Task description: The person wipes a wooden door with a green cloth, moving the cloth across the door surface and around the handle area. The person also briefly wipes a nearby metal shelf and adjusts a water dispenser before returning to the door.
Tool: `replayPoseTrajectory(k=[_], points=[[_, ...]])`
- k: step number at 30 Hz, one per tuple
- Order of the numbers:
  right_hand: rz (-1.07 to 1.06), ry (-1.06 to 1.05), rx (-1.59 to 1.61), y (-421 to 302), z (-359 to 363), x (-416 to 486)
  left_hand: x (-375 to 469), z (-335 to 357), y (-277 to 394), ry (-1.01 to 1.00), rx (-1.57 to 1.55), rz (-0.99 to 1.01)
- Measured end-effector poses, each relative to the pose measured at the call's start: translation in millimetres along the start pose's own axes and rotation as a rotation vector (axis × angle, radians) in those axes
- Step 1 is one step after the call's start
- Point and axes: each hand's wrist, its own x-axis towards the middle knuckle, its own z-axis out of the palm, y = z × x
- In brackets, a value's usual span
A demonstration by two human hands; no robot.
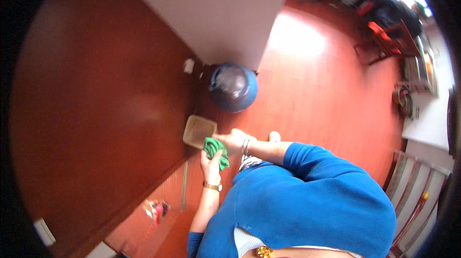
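Note:
A bunched green cloth [215,146] is held between my two hands, just beside a beige square bin [189,142]. My left hand [210,164], with a watch at the wrist, grips its near side with the thumb on top. My right hand [235,140], wearing bangles, is against the cloth's far side; its lower fingers are hidden. One finger of that hand reaches toward the bin's rim. Beyond the bin stands a round blue container [251,90] with a dark, shiny top, blurred.
A dark red-brown panel surface [108,96] rises on the left, and a pale wall [223,13] meets it behind the blue container. Reddish plank flooring [317,96] stretches right. A wooden chair [387,43] stands far right, above a white rack [414,186]. Blurred small items [156,210] lie lower left.

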Motion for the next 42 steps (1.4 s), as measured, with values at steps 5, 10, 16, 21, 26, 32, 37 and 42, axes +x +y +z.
replayPoseTrajectory(k=[5,10,16,21,26,32,37,42], points=[[-0.106,0.357,0.214,-46.0,-37.0,-71.0,5.8,64.4,11.6,-0.253,0.165,0.12],[-0.284,0.688,0.441,-41.2,-95.0,-187.2,-6.7,141.3,16.8,-0.537,0.209,0.266],[-0.188,0.514,0.681,12.9,-82.1,-271.7,-54.8,179.4,-27.6,-0.482,0.396,0.1],[-0.177,0.53,0.54,59.9,-63.7,-299.9,-85.2,197.4,-45.1,-0.62,0.389,0.086],[-0.332,0.811,0.604,84.6,-72.7,-312.1,-118.2,209.4,-37.1,-0.751,0.387,0.087],[-0.394,0.909,0.705,140.2,-43.6,-328.6,-147.0,189.3,-69.5,-0.909,0.425,0.07],[-0.283,0.912,0.752,176.3,26.7,-348.5,-160.3,148.5,-112.7,-0.869,0.282,-0.047],[-0.117,0.865,0.804,195.1,68.2,-368.5,-179.7,108.0,-144.0,-0.791,0.26,-0.103]])
